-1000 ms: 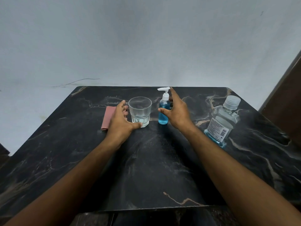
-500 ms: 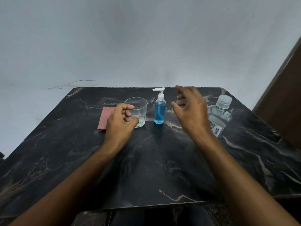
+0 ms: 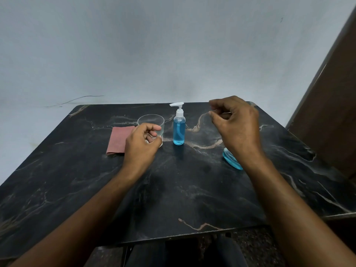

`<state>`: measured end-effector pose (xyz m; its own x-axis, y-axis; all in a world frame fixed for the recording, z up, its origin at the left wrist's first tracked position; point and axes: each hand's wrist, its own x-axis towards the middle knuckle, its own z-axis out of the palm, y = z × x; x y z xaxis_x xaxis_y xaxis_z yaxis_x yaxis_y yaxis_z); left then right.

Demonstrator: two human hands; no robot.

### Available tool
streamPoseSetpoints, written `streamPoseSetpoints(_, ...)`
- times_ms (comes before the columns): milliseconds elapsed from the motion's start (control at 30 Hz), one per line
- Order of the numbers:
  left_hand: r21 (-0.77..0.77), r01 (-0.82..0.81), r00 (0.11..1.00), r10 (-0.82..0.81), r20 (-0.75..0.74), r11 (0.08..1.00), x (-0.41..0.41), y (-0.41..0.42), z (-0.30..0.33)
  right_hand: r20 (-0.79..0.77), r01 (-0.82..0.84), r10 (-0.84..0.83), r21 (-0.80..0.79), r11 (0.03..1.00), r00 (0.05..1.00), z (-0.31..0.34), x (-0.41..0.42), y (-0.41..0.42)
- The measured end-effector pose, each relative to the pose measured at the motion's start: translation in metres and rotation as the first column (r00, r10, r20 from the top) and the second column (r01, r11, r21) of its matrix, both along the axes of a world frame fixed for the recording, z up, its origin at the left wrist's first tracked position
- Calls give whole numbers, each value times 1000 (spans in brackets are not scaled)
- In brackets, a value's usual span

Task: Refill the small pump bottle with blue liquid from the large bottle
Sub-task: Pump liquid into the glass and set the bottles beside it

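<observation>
The small pump bottle [image 3: 179, 130], clear with a white pump head and filled with blue liquid, stands upright at the middle back of the black marble table [image 3: 183, 191]. My right hand [image 3: 238, 126] hovers to its right with loosely curled fingers and nothing in it. It hides most of the large bottle [image 3: 232, 160]; only the bottle's blue-filled base shows below my wrist. My left hand [image 3: 140, 145] is curled into a loose fist just in front of a clear glass [image 3: 152, 121], left of the pump bottle, holding nothing.
A folded pink cloth [image 3: 118, 139] lies flat left of the glass. A brown wooden panel [image 3: 327, 112] rises beside the table's right edge. A pale wall stands behind the table. The table's front edge is near my body.
My right hand let go of the pump bottle and moved right, now over the large bottle. My left hand drew back from the glass and curled shut.
</observation>
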<state>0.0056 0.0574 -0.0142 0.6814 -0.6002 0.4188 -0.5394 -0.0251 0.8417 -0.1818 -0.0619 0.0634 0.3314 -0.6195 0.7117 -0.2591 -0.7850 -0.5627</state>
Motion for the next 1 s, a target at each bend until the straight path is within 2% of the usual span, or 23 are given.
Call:
streamPoseSetpoints(200,4,3,1000,-3,1,1000,2,-2,-1,22,19,-18,-37,999,1000,3,-11,-1)
streamPoseSetpoints(333,-12,1,1000,-1,-3,1000,2,-2,-5,-40,124,-130,-131,984,991,3,-24,-10)
streamPoseSetpoints(467,-14,-3,1000,3,-22,1000,5,1,-9,-123,226,-242,-127,966,963,-1,-36,-24)
streamPoseSetpoints(600,-15,9,1000,-9,-24,1000,5,1,-13,-54,294,-302,-129,947,952,-2,-44,-28)
streamPoseSetpoints(700,-20,12,1000,-12,-6,1000,4,0,-14,-77,378,-379,-26,926,922,-1,-53,-37)
streamPoseSetpoints(767,-21,19,1000,-19,1,1000,4,-1,-15,-174,352,-332,100,931,927,-2,-57,-40)
streamPoseSetpoints(833,-14,28,1000,-28,-2,1000,3,-2,-15,-216,325,-295,122,938,931,-6,-57,-40)
streamPoseSetpoints(1000,8,79,997,-79,-4,997,-4,-7,-12,-138,258,-238,155,954,962,-7,-53,-38)
